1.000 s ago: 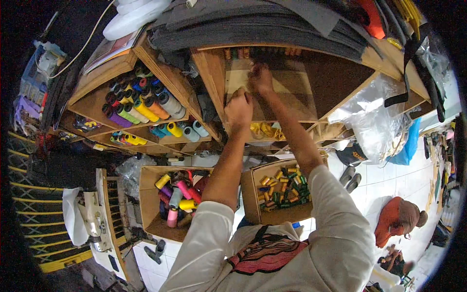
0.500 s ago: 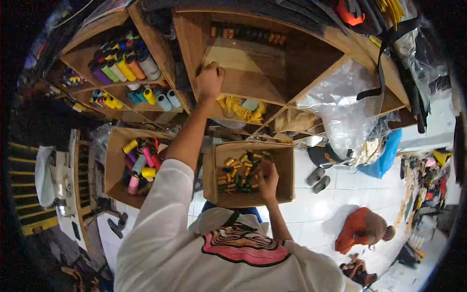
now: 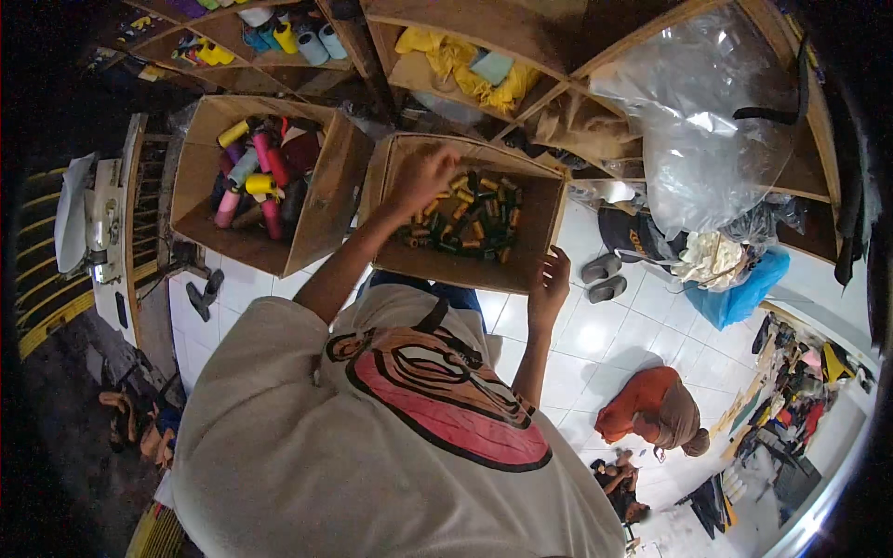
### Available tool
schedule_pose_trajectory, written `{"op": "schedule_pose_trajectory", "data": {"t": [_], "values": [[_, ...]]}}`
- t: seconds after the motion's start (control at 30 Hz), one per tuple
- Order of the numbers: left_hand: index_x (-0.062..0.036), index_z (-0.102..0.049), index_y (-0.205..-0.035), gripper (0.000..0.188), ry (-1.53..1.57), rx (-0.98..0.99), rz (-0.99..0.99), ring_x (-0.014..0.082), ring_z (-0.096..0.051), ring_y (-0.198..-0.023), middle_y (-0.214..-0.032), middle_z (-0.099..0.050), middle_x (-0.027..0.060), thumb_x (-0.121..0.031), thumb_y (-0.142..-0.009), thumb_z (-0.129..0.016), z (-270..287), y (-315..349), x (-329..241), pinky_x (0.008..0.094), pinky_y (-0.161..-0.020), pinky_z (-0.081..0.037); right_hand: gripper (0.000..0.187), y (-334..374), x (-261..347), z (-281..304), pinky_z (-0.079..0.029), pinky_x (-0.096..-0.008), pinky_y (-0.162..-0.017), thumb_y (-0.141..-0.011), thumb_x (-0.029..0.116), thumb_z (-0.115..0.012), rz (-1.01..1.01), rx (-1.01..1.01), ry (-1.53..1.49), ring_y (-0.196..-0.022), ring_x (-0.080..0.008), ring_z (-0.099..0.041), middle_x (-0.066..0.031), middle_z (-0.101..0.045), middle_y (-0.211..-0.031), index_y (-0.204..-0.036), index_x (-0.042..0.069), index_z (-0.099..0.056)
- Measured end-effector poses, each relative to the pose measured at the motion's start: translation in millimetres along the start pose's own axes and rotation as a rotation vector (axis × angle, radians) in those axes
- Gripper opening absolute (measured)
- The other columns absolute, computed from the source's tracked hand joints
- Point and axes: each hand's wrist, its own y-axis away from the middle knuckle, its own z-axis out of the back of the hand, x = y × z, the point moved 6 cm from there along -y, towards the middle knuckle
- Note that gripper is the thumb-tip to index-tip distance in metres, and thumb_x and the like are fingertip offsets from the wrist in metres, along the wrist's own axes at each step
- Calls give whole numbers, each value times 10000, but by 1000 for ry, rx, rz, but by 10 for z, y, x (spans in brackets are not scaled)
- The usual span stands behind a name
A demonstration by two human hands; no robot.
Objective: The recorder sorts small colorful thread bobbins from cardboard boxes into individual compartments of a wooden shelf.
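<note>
My left hand point(image 3: 426, 180) hovers over the left side of a cardboard box point(image 3: 465, 272), its fingers bent and blurred; whether anything lies in them I cannot make out. Inside the box lie many small spools of thread point(image 3: 479, 226), mostly yellow-gold and dark green. At the box's right front corner is my right hand point(image 3: 549, 286), its fingers apart and nothing seen in them. It is close against the outer wall; whether it touches is unclear.
On the left, a second cardboard box point(image 3: 312, 214) holds larger thread cones point(image 3: 260, 183). Wooden shelves point(image 3: 465, 28) with yellow cloth point(image 3: 451, 60) stand ahead. Clear plastic bags point(image 3: 698, 121) hang at the right. Slippers point(image 3: 605, 277) and a crouching person point(image 3: 656, 407) are on the tiled floor.
My left hand has come back from the upper shelf to above the box. My right hand has left the box's inside for its right outer corner. The view has tilted downward.
</note>
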Motion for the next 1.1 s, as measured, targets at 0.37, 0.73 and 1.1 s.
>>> {"op": "schedule_pose_trajectory", "data": {"t": [0.37, 0.73, 1.1], "values": [[-52, -260, -1447, 604, -366, 896, 604, 320, -349, -1295, -1495, -228, 153, -282, -936, -485, -2325, 1474, 1794, 440, -1031, -348, 365, 16, -131, 342, -493, -285, -656, -865, 4, -569, -27, 217, 357, -781, -155, -602, -87, -627, -971, -1225, 36, -521], [-48, -269, -1436, 609, -207, 741, 900, 318, -469, -1214, -1397, -386, 160, -175, -918, -563, -1782, 801, 3051, 447, -992, -417, 331, 212, -394, 434, -486, -321, -688, -879, 43, -550, 21, 492, 504, -802, -178, -605, -104, -630, -1003, -1210, 38, -533], [-43, -392, -1369, 630, -16, 161, 841, 251, -653, -862, -1095, -597, 217, -297, -859, -662, -1957, 870, 1994, 346, -615, -583, 284, 347, -517, 748, -491, -284, -662, -887, 31, -547, -54, 352, 444, -805, -144, -597, -75, -634, -972, -1171, 37, -563]]}}
